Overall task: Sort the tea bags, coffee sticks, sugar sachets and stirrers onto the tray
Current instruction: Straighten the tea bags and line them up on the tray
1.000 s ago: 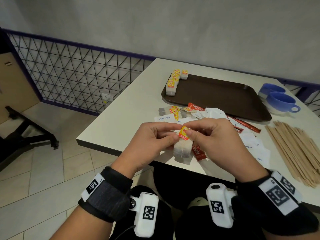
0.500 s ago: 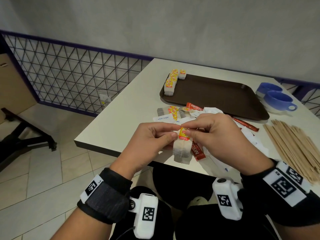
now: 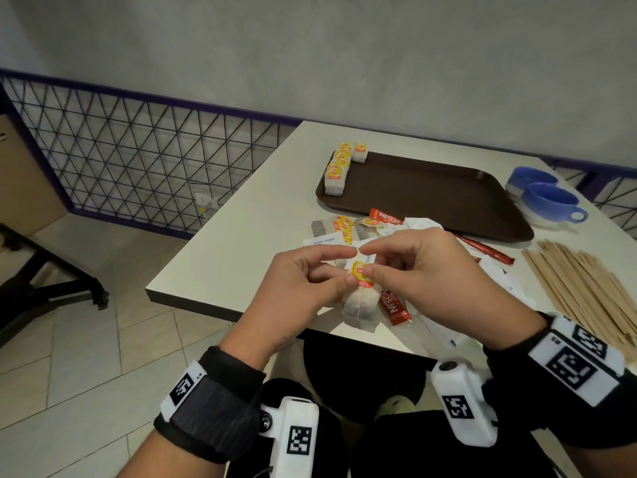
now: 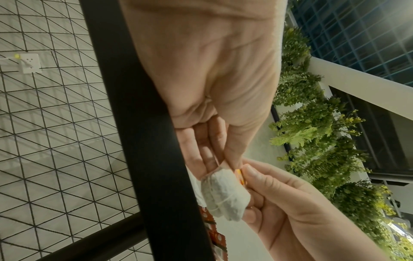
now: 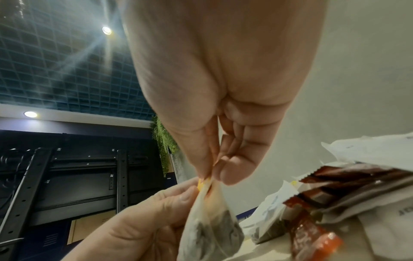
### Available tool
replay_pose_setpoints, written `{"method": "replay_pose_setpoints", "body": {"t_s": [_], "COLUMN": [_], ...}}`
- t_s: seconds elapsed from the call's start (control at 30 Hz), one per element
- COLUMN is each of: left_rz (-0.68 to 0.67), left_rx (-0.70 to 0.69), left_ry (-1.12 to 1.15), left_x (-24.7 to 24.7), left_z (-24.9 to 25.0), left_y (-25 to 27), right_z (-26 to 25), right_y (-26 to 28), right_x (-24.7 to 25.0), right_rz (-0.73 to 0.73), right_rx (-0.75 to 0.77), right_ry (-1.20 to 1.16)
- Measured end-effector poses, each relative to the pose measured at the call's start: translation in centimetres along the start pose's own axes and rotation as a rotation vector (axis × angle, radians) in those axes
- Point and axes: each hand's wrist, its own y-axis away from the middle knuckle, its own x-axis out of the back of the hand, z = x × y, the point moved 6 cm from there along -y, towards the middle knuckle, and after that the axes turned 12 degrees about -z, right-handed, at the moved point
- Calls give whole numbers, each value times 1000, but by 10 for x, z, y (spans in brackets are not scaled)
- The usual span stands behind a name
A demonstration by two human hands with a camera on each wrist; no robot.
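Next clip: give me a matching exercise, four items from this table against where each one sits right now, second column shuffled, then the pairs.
Things:
1. held tea bag
2. row of tea bags
3. wooden stirrers
4. blue cups

Places:
A. on the table, past the tray's right end
B. pinched between left hand and right hand
C. piled on the table, right of the hands
D. along the tray's left edge

Pairs: 1-B, 2-D, 3-C, 4-A

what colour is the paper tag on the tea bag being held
Yellow with a red band, clearest in the head view on the tag of the held tea bag.
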Motion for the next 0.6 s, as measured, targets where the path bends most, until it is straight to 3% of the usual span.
{"method": "replay_pose_setpoints", "body": {"t_s": [0.17, 0.37, 0.47, 0.6], "left_rz": [75, 67, 85, 111], "left_rx": [-28, -3, -24, -71], "left_ry": [1, -53, -66, -112], "left_x": [3, 1, 2, 6], "left_z": [3, 5, 8, 17], "left_y": [2, 3, 3, 3], "right_z": [5, 3, -8, -10], "right_y": [-1, -7, -13, -39], "right_x": [-3, -6, 6, 43], "right_rz": [-99, -191, -331, -514], "right_rx": [-72, -79, -43, -131], "right_ry": [-239, -218, -194, -224]}}
